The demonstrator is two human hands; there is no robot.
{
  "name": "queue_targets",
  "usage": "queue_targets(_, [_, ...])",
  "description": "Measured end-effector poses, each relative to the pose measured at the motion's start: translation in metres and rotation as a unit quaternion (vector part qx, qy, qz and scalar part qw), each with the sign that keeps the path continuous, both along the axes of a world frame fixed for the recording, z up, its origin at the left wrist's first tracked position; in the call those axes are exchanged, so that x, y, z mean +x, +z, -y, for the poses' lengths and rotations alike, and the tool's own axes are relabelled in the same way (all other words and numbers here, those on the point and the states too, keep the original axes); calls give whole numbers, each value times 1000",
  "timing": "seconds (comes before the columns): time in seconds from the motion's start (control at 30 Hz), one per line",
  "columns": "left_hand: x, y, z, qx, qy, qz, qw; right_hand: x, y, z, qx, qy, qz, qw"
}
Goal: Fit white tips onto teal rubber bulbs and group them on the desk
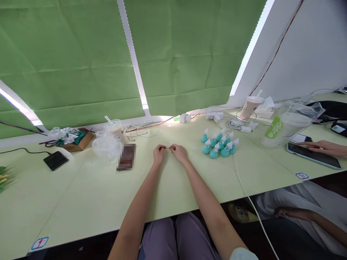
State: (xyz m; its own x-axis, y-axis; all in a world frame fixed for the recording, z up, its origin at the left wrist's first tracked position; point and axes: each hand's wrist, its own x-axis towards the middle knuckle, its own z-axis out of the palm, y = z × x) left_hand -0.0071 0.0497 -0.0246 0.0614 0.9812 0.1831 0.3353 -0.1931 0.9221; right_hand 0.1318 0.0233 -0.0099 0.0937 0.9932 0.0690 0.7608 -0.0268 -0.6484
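Observation:
My left hand (pixel 159 153) rests on the pale table (pixel 108 202) with its fingers closed. Beside it my right hand (pixel 179 152) is also closed, thumb and forefinger pinched, and the fingertips of both almost meet. Anything between the fingers is too small to make out. To the right of my right hand stands a cluster of several small, round teal bottles (pixel 214 153) with pointed white tips. Left of my left hand lies a flat, dark brown item (pixel 126 157), blurred by pixels.
At the left are a cardboard box (pixel 81 141), a plastic bag (pixel 107 147), a drink cup (pixel 116 128) and a black phone (pixel 55 160). At the right are cables (pixel 234 124), another cup (pixel 251 107), a clear bag (pixel 287 126) and a person's hand (pixel 325 148) on a tablet or phone (pixel 311 156).

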Motion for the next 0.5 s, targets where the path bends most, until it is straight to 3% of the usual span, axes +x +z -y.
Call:
queue_targets(0.1, [-23,-2,-1,-11,-100,4,995,5,9,5,16,-22,-2,1000])
queue_targets(0.2, [-39,-3,0,0,-51,47,998,20,27,22,121,-146,20,982])
queue_targets(0.27, [-41,-3,0,11,-10,75,997,35,41,39,187,-285,40,939])
queue_targets(0.37, [-39,-2,-2,13,-17,70,997,56,57,61,203,-442,46,873])
queue_targets(0.43, [-36,-3,-3,7,-42,50,998,65,64,70,194,-470,45,860])
queue_targets(0.5, [-36,-4,-3,3,-62,39,997,67,67,73,183,-462,54,866])
